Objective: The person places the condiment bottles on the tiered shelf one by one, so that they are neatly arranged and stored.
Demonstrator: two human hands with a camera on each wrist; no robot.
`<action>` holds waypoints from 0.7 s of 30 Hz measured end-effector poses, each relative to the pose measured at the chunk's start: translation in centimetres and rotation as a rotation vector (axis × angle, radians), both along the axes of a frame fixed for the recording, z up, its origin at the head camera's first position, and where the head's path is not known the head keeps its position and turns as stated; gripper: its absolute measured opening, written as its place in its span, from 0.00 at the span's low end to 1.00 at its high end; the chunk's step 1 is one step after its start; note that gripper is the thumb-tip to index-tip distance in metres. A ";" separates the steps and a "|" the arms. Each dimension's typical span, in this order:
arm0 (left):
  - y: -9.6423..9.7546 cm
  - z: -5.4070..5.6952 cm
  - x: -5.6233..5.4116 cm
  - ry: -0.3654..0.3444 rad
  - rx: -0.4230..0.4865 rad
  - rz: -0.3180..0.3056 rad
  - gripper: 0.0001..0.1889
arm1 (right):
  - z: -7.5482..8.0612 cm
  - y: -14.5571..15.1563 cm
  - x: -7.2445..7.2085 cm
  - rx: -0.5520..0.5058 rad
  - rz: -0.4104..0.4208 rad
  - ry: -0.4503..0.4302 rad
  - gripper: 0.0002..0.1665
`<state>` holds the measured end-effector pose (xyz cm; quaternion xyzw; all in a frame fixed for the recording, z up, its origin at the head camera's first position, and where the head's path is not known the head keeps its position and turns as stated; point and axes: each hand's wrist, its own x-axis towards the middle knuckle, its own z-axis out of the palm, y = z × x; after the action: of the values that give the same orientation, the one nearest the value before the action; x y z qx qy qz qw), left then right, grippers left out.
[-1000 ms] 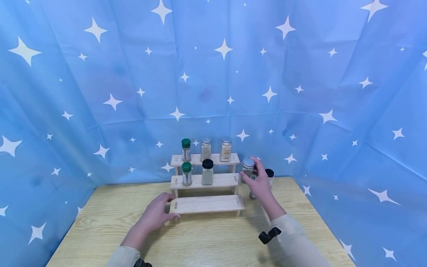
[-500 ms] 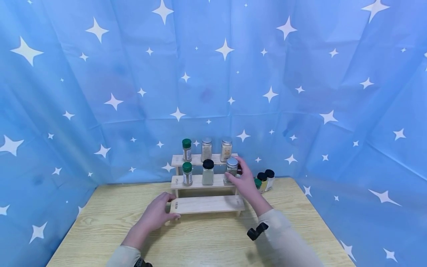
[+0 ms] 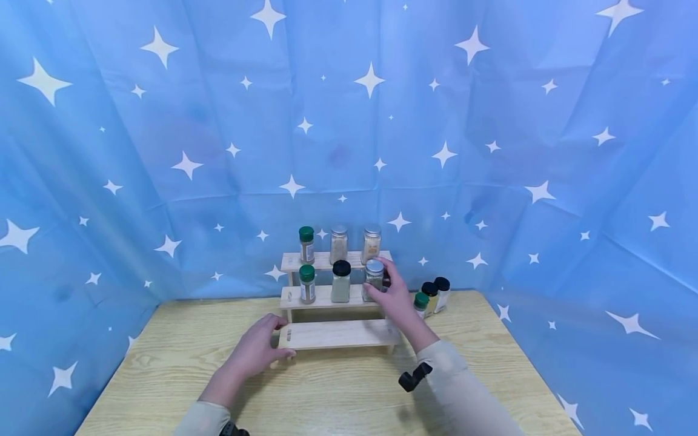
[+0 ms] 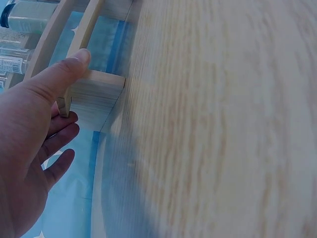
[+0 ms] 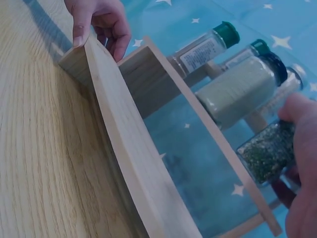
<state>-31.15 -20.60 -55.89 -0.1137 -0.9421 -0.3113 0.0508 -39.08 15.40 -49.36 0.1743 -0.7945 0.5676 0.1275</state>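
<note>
A three-tier wooden spice rack (image 3: 338,334) stands on the table. My left hand (image 3: 253,348) grips the left end of its lowest shelf, thumb at the front edge and fingers behind. At the right end of the middle shelf, my right hand (image 3: 397,300) holds a silver-lidded spice jar (image 3: 374,271) between thumb and fingers. Dark green flakes fill this jar, as the right wrist view shows. Left of it on the same shelf are a black-capped jar (image 3: 341,287) and a green-capped jar (image 3: 308,290). The lowest shelf bears no jars.
On the top shelf stand a green-capped jar (image 3: 307,248) and two silver-lidded jars (image 3: 339,248). Right of the rack, a green-capped jar (image 3: 420,304) and two black-capped jars (image 3: 443,297) are grouped on the table (image 3: 327,393). A blue starry curtain (image 3: 327,133) hangs behind.
My right hand has carried the silver-lidded jar left from beside the rack to the right end of the middle shelf. My left hand keeps its grip on the lowest shelf.
</note>
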 end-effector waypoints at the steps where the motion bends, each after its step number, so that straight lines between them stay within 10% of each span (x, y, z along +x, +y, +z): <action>1: 0.0 0.0 0.0 -0.001 0.001 0.000 0.38 | 0.0 0.0 0.0 0.001 -0.003 -0.004 0.41; 21: -0.1 -0.1 -0.1 -0.005 -0.003 -0.006 0.38 | 0.0 3.9 2.7 0.127 -0.073 0.012 0.44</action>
<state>-31.26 -20.69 -56.03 -0.1157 -0.9424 -0.3103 0.0474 -36.43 19.33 -49.40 0.1564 -0.8339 0.5100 0.1414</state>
